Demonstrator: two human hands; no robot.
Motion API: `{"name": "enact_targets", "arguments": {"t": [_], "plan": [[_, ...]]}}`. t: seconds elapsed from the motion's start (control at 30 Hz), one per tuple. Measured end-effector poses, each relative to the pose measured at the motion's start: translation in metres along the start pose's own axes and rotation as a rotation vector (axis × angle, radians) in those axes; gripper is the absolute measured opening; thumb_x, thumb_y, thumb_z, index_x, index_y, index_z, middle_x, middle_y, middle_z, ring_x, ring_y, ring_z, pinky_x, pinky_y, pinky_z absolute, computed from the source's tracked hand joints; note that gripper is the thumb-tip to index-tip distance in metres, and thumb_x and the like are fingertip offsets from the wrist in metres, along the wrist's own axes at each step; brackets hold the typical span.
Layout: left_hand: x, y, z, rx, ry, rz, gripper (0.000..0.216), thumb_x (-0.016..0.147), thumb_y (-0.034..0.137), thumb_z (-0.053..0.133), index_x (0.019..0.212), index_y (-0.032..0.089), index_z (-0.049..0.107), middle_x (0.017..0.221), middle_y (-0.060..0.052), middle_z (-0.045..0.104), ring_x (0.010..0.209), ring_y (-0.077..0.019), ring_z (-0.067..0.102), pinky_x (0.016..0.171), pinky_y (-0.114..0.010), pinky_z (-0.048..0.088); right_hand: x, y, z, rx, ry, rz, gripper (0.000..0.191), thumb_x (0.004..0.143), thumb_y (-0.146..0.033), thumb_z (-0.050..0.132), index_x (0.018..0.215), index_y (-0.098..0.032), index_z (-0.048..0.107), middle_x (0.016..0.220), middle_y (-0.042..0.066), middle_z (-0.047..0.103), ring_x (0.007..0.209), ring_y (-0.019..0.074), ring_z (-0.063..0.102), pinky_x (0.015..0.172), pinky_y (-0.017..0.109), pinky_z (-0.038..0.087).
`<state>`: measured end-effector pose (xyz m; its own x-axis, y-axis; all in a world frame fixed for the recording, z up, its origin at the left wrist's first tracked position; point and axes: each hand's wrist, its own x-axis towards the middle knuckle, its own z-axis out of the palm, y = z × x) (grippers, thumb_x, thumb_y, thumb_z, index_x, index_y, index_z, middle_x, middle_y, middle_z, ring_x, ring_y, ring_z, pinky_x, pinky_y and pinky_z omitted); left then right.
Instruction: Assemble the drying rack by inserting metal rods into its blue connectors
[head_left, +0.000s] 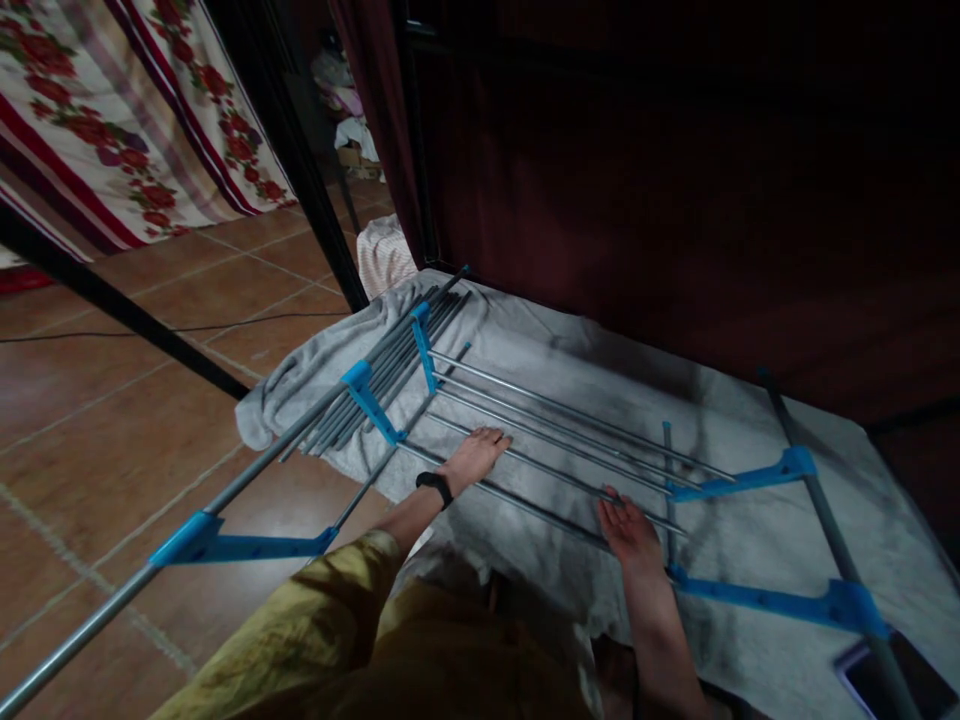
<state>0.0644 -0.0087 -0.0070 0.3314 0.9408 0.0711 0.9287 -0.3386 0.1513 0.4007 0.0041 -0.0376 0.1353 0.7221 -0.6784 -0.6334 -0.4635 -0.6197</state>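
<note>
Metal rod (555, 473) loosely grasped by right hand (630, 532); left hand (476, 456) laid over it, unclenched; well beyond rod, cardboard box (350, 158), contents obscured.

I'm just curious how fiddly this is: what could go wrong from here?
The rod at the left hand and right hand may slip, as its right end looks loose between the blue brackets. A pole at right seems to cross the phone, so shifting it might scratch it. The bundled rods, near the edge of the grey cloth, could slide off.
</note>
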Motion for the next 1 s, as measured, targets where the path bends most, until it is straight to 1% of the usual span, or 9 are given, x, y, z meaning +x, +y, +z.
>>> {"name": "enact_targets", "arguments": {"t": [0.1,0.23,0.43,0.57,0.7,0.8,1.0], "plan": [[0.0,0.002,0.0,0.014,-0.004,-0.014,0.037,0.09,0.005,0.044,0.12,0.019,0.06,0.112,-0.012,0.062,0.105,-0.0228,0.058,0.098,-0.038,0.042,0.003,0.003,-0.003,-0.004,-0.031,-0.033,0.008,0.078,-0.016,0.059,0.081,-0.023,0.056,0.105,0.004,0.069,0.104,0.0148,0.066,0.099,0.039,0.053],[0.0,0.005,-0.002,0.043,-0.002,-0.012,0.037,0.09,0.006,0.044,0.121,0.019,0.06,0.112,-0.011,0.062,0.105,-0.023,0.058,0.097,-0.038,0.042,0.003,0.005,-0.002,-0.009,-0.035,-0.052,0.008,0.077,-0.016,0.058,0.08,-0.023,0.055,0.102,0.003,0.07,0.101,0.0142,0.066,0.1,0.039,0.052],[-0.001,0.004,-0.004,0.037,0.001,-0.002,0.036,0.09,0.006,0.044,0.119,0.018,0.061,0.112,-0.011,0.063,0.105,-0.0228,0.058,0.098,-0.038,0.042,0.0,0.002,0.004,0.013,-0.015,-0.035,0.008,0.078,-0.016,0.057,0.078,-0.023,0.054,0.093,0.003,0.071,0.093,0.0144,0.068,0.093,0.038,0.056],[-0.001,0.004,-0.003,0.034,-0.008,0.002,0.034,0.09,0.006,0.044,0.116,0.018,0.062,0.11,-0.011,0.063,0.104,-0.0225,0.058,0.097,-0.037,0.042,0.001,0.002,0.004,0.005,-0.016,-0.022,0.008,0.079,-0.016,0.056,0.08,-0.023,0.055,0.095,0.003,0.071,0.093,0.0146,0.068,0.094,0.039,0.056],[-0.001,0.007,-0.005,0.036,-0.002,-0.012,0.035,0.091,0.006,0.044,0.118,0.019,0.062,0.109,-0.01,0.063,0.106,-0.0225,0.058,0.098,-0.038,0.042,-0.002,0.002,0.003,0.006,-0.024,-0.038,0.008,0.078,-0.016,0.057,0.08,-0.023,0.055,0.096,0.002,0.071,0.096,0.0148,0.068,0.097,0.04,0.055],[-0.001,0.008,-0.007,0.031,-0.008,-0.017,0.035,0.09,0.006,0.045,0.118,0.02,0.062,0.111,-0.011,0.064,0.106,-0.0224,0.058,0.099,-0.039,0.042,-0.005,0.001,0.004,0.02,-0.028,-0.023,0.009,0.077,-0.015,0.057,0.079,-0.022,0.053,0.097,0.003,0.071,0.097,0.0149,0.068,0.098,0.041,0.054],[-0.003,0.007,-0.006,0.026,0.007,-0.015,0.035,0.091,0.007,0.046,0.12,0.02,0.061,0.109,-0.01,0.064,0.107,-0.0226,0.058,0.099,-0.04,0.042,-0.006,-0.001,0.007,0.025,-0.001,0.008,0.009,0.08,-0.013,0.054,0.081,-0.022,0.054,0.099,0.003,0.07,0.097,0.014,0.068,0.096,0.042,0.055]]}}
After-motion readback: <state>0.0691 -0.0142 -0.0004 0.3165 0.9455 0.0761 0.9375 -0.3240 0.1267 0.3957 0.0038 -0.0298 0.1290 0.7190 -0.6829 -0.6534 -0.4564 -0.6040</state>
